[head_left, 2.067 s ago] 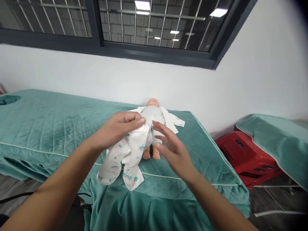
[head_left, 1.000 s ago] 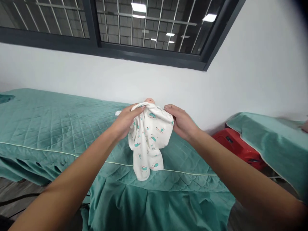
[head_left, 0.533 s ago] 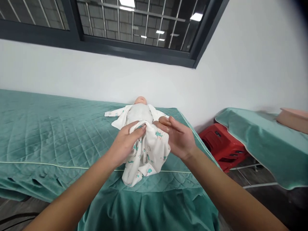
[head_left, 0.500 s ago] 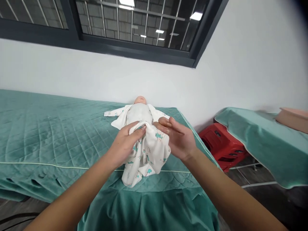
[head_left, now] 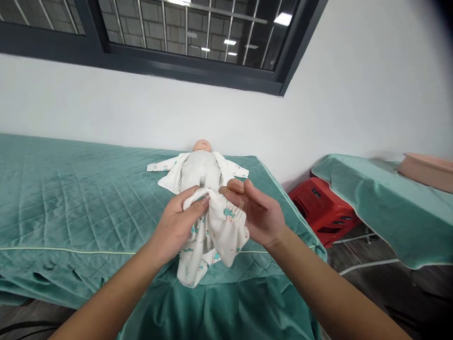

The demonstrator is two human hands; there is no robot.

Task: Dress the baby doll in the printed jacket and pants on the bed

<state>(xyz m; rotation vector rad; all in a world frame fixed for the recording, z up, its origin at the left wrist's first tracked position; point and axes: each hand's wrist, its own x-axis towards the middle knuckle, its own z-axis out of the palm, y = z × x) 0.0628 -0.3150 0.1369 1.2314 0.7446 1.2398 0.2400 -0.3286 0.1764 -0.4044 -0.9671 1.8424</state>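
Note:
My left hand (head_left: 177, 223) is closed on the waistband of white baby pants (head_left: 226, 226) printed with small teal figures, its thumb on top. Below it the pant legs hang down over the bed's front edge. On the other side, my right hand (head_left: 264, 215) has its palm turned inward and its thumb apart from loosely bent fingers. Those fingers sit against or just behind the cloth; the exact contact is hidden. Past both hands lies a baby doll (head_left: 201, 165) on its back, its head toward the wall. A white printed baby top (head_left: 173, 179) is spread open around its grey-white body.
A quilted green cover (head_left: 88, 198) drapes the bed. To the right are a red plastic stool (head_left: 323, 208) and a second green-covered surface (head_left: 371, 203) bearing a pink basin (head_left: 428, 171). Behind stands a white wall (head_left: 141, 108) with a dark-framed window (head_left: 198, 66).
The pants and my hands have come slightly nearer, uncovering more of the doll's lower body and legs. My left hand keeps its hold. The view has shifted a little.

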